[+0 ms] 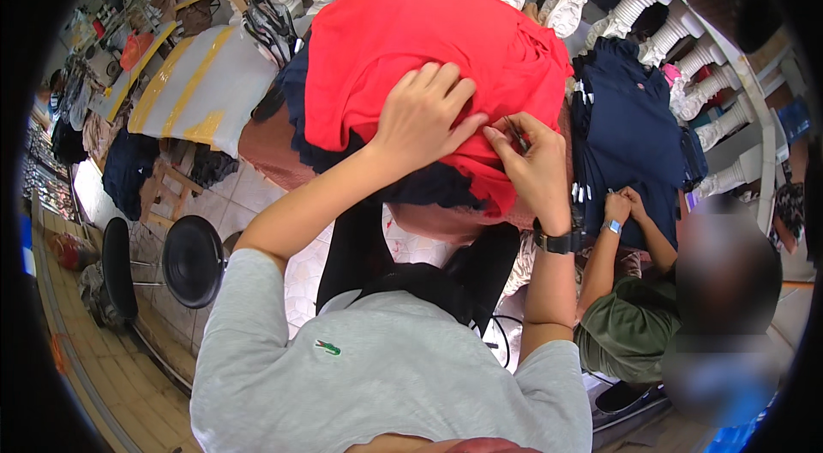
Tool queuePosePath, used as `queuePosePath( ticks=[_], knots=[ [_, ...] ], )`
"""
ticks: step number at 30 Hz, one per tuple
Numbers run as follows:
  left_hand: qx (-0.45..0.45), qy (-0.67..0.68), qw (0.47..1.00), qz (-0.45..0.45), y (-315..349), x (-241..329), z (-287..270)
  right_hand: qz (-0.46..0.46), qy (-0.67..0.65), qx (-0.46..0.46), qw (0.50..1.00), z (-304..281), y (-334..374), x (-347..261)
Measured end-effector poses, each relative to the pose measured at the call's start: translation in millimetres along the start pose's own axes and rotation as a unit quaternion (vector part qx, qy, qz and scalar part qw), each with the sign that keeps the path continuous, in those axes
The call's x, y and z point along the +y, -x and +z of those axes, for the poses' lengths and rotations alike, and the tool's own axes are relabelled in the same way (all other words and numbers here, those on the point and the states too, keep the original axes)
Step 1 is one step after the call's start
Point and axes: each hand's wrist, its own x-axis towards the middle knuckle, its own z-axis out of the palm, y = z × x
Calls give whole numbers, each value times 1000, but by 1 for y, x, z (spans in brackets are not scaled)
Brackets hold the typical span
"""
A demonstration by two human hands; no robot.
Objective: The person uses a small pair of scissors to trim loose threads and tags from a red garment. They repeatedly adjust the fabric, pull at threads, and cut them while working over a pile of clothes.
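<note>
One dark item lies mostly hidden in the right grip.

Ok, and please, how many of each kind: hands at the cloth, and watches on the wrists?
Wearer's left hand and right hand, at red cloth: 2
Co-worker's hands, at navy cloth: 2
Black watch and pale-faced watch: 2
Total: 6

The person's left forearm slants up and inward to the left hand, back upward, fingers bent, thumb stretched toward the right hand. The right forearm rises more steeply, that hand's thumb and fingers drawn close, though whether their tips meet is hard to tell.
</note>
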Motion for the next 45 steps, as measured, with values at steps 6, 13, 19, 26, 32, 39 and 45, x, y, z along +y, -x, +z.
queuePosePath(
  ticks=[6, 13, 19, 26, 32, 39, 45],
  knots=[
    [55, 520, 810, -266, -30, -15, -17, 60, -65, 43, 995, 5, 36, 0],
    [59, 634, 738, -223, -45, -29, -53, 73, -144, 92, 983, -6, 31, -25],
    [15, 681, 706, -193, -81, -22, -63, -31, -256, 159, 953, -4, -41, -39],
    [-22, 653, 712, -258, -150, -24, -51, -92, -429, 176, 881, -47, -121, -49],
    [44, 254, 965, -54, -91, 14, -23, 87, -257, 144, 952, -54, -40, 12],
    [-16, 375, 927, 0, -62, 45, 46, 54, -299, 187, 934, -10, 9, 50],
    [-86, 503, 843, -171, -52, 40, 61, 64, -229, 193, 952, -6, 22, 49]
  ],
)
